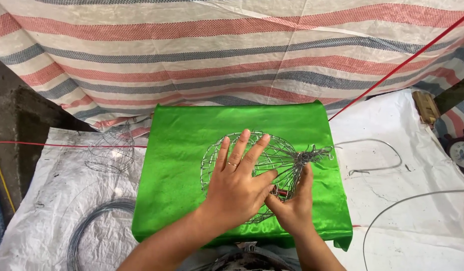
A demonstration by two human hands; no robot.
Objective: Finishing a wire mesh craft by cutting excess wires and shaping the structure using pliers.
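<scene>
Both hands press the wire frame (264,165) onto green cloth (177,165): left hand (237,188) spread flat, right hand (292,208) gripping its edge.

1. the bare left forearm comes in from the near edge, left of centre, and slants far and right.
2. the left hand (238,181) lies palm down, flat, fingers spread and pointing far; a thin ring sits on one finger.
3. the bare right forearm rises from the near edge, right of centre, almost straight.
4. the right hand (293,204) sits just right of the left, touching it at the thumb side, fingers curled, with the index finger raised and pointing far.
</scene>
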